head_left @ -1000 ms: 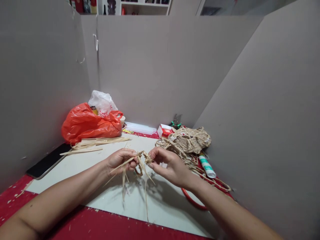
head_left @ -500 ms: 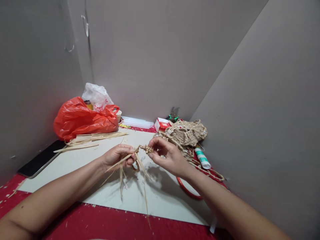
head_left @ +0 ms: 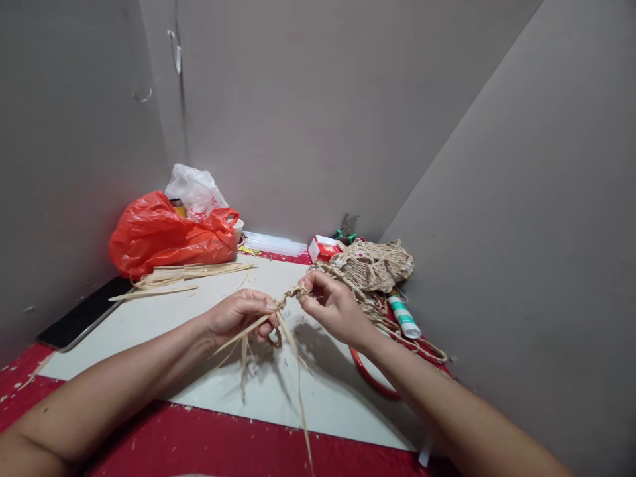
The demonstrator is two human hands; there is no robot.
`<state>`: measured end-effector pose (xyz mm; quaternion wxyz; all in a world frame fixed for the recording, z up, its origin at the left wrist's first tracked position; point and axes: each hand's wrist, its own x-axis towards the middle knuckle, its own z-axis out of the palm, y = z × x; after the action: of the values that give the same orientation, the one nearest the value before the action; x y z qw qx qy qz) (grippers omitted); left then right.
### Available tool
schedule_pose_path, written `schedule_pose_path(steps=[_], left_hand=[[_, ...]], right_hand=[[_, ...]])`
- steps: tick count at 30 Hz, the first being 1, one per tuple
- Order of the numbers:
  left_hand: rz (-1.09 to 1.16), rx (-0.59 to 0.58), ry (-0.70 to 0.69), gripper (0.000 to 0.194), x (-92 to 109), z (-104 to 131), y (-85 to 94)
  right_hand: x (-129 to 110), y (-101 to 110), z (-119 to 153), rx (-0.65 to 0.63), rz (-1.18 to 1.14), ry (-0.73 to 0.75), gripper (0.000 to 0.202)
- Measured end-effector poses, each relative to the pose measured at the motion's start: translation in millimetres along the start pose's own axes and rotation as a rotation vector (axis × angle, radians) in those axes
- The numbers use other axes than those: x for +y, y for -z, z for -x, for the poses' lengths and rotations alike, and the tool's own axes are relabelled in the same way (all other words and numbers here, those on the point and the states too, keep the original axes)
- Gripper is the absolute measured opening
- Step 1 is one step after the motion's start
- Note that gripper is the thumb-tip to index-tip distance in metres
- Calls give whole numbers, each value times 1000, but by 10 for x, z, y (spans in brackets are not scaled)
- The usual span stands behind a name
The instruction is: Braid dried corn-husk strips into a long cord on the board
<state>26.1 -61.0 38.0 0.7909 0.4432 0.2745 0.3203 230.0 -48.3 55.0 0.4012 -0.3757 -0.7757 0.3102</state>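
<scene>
The left hand (head_left: pixel 247 314) and right hand (head_left: pixel 332 306) both pinch the straw braid (head_left: pixel 291 293). It seems light and bendy; best hold the twisted part, since loose ends (head_left: pixel 289 336) may snap.

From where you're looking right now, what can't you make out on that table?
In the head view:
- Braided straw-coloured cord: one stretch is hidden inside the bare left hand.
- Yellow container with a dark top: its lower part is hidden by the crumpled red plastic bag.
- Curved red loop: partly hidden by the right forearm.
- White-and-teal cylinder: any print is too small to read.
</scene>
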Motion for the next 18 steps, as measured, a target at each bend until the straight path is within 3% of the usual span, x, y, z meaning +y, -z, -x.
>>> schedule_pose_path(steps=[8, 18], left_hand=[[-29, 63, -45, 19, 10, 42, -112], [-16, 76, -69, 18, 38, 16, -70]], right_hand=[[12, -139, -101, 110, 265, 94, 14], [-68, -123, -132, 62, -43, -120, 17]])
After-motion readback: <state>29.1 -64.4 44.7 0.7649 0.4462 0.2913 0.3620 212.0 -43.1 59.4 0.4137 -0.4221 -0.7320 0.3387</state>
